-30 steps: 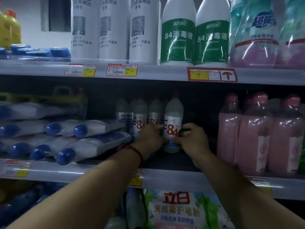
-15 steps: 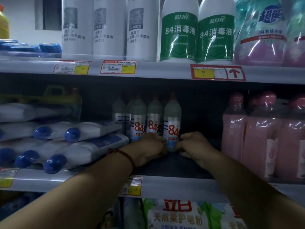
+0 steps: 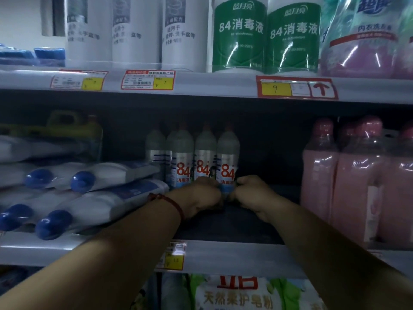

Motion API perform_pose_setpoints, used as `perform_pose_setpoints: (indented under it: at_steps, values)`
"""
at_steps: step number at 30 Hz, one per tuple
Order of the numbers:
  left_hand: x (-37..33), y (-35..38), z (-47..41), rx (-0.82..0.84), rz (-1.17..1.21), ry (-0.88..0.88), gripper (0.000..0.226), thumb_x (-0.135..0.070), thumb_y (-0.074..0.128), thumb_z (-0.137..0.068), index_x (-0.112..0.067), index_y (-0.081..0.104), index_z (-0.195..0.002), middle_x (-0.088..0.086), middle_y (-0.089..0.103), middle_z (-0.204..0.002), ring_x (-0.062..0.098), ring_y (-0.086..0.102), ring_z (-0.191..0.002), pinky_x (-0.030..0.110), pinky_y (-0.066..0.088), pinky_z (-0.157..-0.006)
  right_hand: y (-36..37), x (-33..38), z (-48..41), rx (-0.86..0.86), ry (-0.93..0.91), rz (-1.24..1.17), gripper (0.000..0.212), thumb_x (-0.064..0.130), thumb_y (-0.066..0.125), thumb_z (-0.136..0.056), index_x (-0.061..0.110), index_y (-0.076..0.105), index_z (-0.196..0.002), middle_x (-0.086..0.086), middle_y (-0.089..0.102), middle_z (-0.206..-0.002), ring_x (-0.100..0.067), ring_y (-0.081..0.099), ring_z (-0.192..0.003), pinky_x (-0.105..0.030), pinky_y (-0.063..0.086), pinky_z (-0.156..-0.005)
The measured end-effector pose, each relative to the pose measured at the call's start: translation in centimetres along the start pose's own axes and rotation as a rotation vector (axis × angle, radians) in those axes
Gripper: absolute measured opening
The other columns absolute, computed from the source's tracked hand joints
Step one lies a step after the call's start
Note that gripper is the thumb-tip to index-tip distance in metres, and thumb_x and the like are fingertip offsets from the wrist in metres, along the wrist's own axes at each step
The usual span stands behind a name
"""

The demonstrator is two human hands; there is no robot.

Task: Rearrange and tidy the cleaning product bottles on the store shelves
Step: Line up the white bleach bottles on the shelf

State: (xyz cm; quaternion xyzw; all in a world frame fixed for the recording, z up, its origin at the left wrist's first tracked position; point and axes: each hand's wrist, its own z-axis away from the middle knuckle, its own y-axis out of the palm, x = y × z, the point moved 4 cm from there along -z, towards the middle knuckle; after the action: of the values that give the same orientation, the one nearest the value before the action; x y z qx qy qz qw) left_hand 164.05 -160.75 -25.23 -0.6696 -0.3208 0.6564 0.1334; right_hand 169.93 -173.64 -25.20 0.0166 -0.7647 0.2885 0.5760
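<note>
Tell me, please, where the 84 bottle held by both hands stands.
Head view, centre: the 84 bottle stands on the middle shelf, rightmost of its row, between the left hand and right hand.

- Small bottles [image 3: 228, 157], far on the middle shelf: pale grey, white labels with a red "84" and blue bands
- Tall bottles [image 3: 240, 34], upper shelf: white, green labels with white lettering
- Right-hand bottles [image 3: 319, 175]: pink, with pink caps
- Lying bottles [image 3: 116, 173], left: white, with blue caps
- Price tags [image 3: 296, 87]: red borders, yellow panels
- Wrist cord [image 3: 172, 203]: red
</note>
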Motion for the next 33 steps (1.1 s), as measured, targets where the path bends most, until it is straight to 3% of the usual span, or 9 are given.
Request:
perform_pose_setpoints:
  at_steps: [5,8,11,15,19,25,28,30,33]
  values:
    - [0.5,0.0,-0.5,-0.014,0.078,-0.008,0.062,-0.001,0.069,-0.068,-0.01,0.062,-0.13,0.009,0.066,-0.12,0.028,0.063,-0.112,0.045,0.055,-0.098,-0.1,-0.3,-0.2,0.006,-0.029,0.043,0.028,0.0,0.063,-0.085,0.013,0.069,-0.109,-0.006,0.071,-0.106,-0.021,0.066,-0.1,-0.041,0.056,-0.095]
    - [0.3,-0.2,-0.1,-0.039,0.108,-0.002,0.037,-0.001,0.07,-0.079,-0.01,0.068,-0.114,0.013,0.068,-0.114,0.03,0.066,-0.109,0.047,0.055,-0.097,-0.1,-0.3,0.0,-0.003,-0.051,0.07,0.029,0.002,0.065,-0.086,0.013,0.069,-0.112,-0.005,0.071,-0.108,-0.019,0.066,-0.1,-0.039,0.055,-0.096]
    - [-0.4,-0.7,1.4,-0.121,-0.078,0.08,0.012,-0.012,0.067,-0.085,-0.008,0.071,-0.095,0.011,0.07,-0.1,0.029,0.067,-0.099,0.044,0.056,-0.093,-0.5,0.2,0.9,-0.037,-0.116,0.142,0.03,0.007,0.071,-0.086,0.012,0.068,-0.115,-0.004,0.07,-0.112,-0.019,0.066,-0.103,-0.039,0.054,-0.098]
    - [-1.5,-1.5,5.0,-0.192,-0.458,0.23,0.026,-0.022,0.065,-0.09,-0.016,0.063,-0.115,0.004,0.066,-0.112,0.023,0.063,-0.105,0.028,0.05,-0.089,-0.6,2.1,4.4,-0.053,-0.318,0.312,0.049,0.019,0.077,-0.085,0.016,0.062,-0.132,0.0,0.065,-0.128,-0.017,0.062,-0.116,-0.032,0.049,-0.103]
    - [-2.5,-2.5,10.2,-0.247,-0.545,0.313,0.032,-0.025,0.069,-0.088,-0.017,0.062,-0.119,0.0,0.067,-0.111,0.018,0.063,-0.1,0.021,0.044,-0.082,-0.9,4.1,9.4,-0.087,-0.426,0.43,0.051,0.025,0.078,-0.084,0.022,0.061,-0.132,0.004,0.066,-0.125,-0.014,0.064,-0.112,-0.03,0.05,-0.101]
    - [-3.4,-3.6,18.3,-0.343,-0.653,0.391,0.041,-0.051,0.065,-0.082,-0.023,0.064,-0.112,0.002,0.068,-0.111,0.023,0.066,-0.1,0.039,0.056,-0.085,-0.4,6.9,17.4,-0.037,-0.472,0.547,0.055,0.025,0.075,-0.086,0.022,0.054,-0.137,0.001,0.063,-0.126,-0.018,0.062,-0.111,-0.033,0.052,-0.097]
    - [-3.5,-3.6,22.9,-0.44,-0.771,0.376,0.063,-0.069,0.052,-0.076,-0.026,0.057,-0.121,0.005,0.062,-0.121,0.03,0.06,-0.109,0.044,0.054,-0.087,0.3,7.1,21.0,-0.036,-0.535,0.586,0.04,0.03,0.074,-0.083,0.021,0.062,-0.12,0.005,0.064,-0.111,-0.018,0.064,-0.101,-0.036,0.054,-0.089]
    - [-2.8,-3.5,25.3,-0.44,-0.793,0.355,0.063,-0.062,0.054,-0.076,-0.026,0.053,-0.128,0.004,0.058,-0.125,0.03,0.056,-0.116,0.045,0.051,-0.094,1.2,6.7,22.9,-0.047,-0.564,0.622,0.027,0.031,0.071,-0.082,0.022,0.062,-0.105,0.004,0.063,-0.101,-0.019,0.063,-0.093,-0.038,0.054,-0.08]
    - [-0.6,-2.8,28.2,-0.401,-0.785,0.325,0.058,-0.051,0.066,-0.081,-0.022,0.054,-0.13,0.004,0.058,-0.126,0.026,0.056,-0.116,0.042,0.05,-0.096,3.5,5.3,25.2,-0.012,-0.599,0.688,0.041,0.033,0.07,-0.083,0.021,0.058,-0.121,0.0,0.061,-0.117,-0.021,0.059,-0.105,-0.036,0.051,-0.087]
